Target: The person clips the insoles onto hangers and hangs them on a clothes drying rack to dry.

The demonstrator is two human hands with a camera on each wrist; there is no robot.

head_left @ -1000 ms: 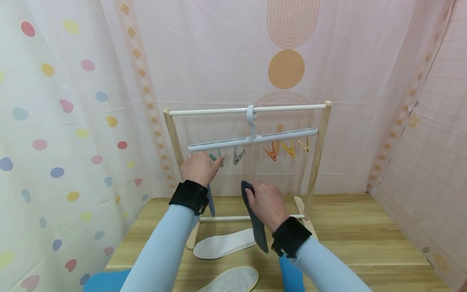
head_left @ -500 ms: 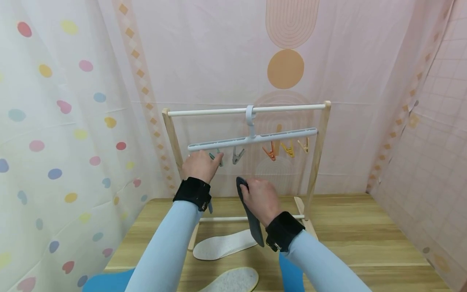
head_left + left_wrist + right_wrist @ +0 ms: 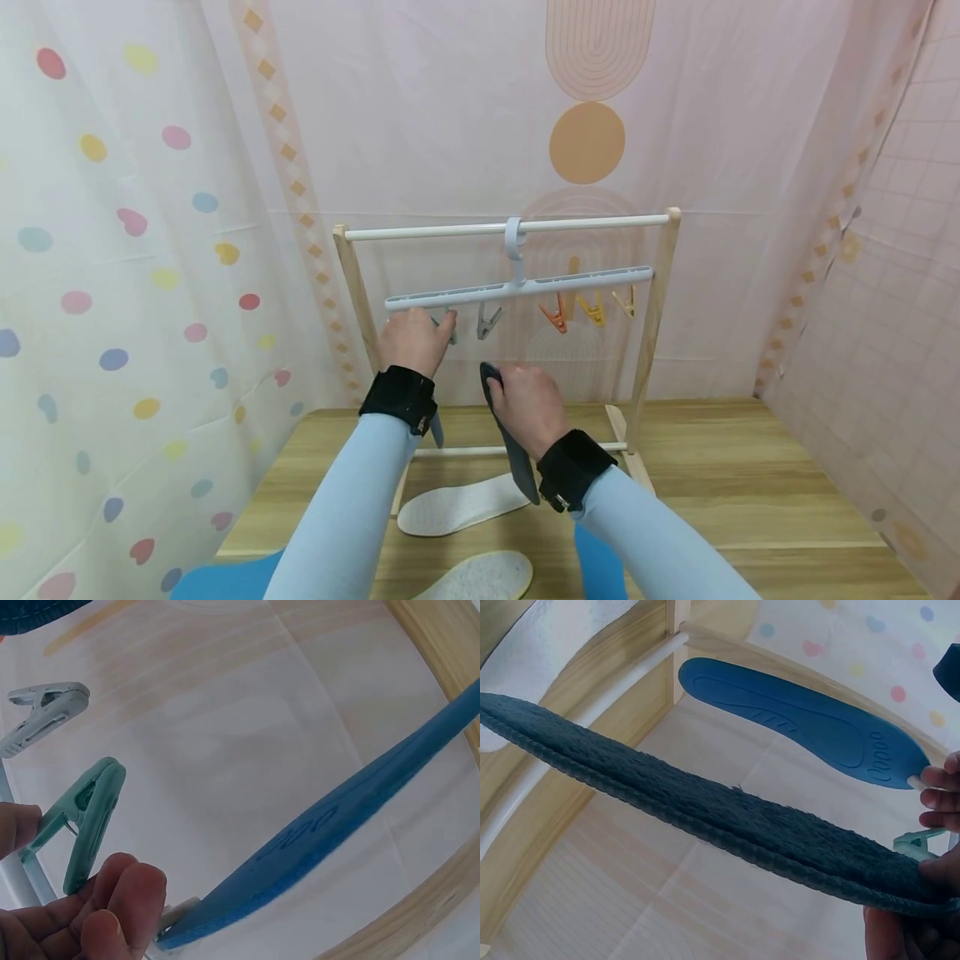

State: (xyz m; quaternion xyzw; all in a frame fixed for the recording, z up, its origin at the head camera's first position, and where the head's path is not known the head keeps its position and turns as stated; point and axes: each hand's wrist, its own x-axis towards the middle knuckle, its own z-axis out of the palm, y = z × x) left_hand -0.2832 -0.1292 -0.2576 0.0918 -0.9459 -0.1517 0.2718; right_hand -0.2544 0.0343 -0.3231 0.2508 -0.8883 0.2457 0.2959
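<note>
My left hand point(image 3: 415, 342) is at the left end of the pale blue hanger point(image 3: 480, 295), pinching the green clothespin point(image 3: 101, 814) with the thumb on one leg and the fingers on the other. Beside that hand a blue insole point(image 3: 300, 836) hangs from a whitish clip point(image 3: 178, 911). My right hand point(image 3: 531, 408) grips the upper end of a dark fuzzy insole point(image 3: 727, 806), thumb on one face and fingers on the other. The dark insole slants down below the hanger, apart from the green clothespin in the head view.
A wooden rack point(image 3: 654, 350) carries the hanger, with grey point(image 3: 489, 321), orange point(image 3: 555, 314) and yellow point(image 3: 592, 309) clips along it. A white insole point(image 3: 457, 507) and a grey insole point(image 3: 483, 577) lie on the table point(image 3: 735, 475). Blue pieces point(image 3: 600, 567) show at the front.
My right hand has moved left and slightly up with the dark insole, closer to the left hand. The left hand stays at the green clothespin and has shifted slightly right.
</note>
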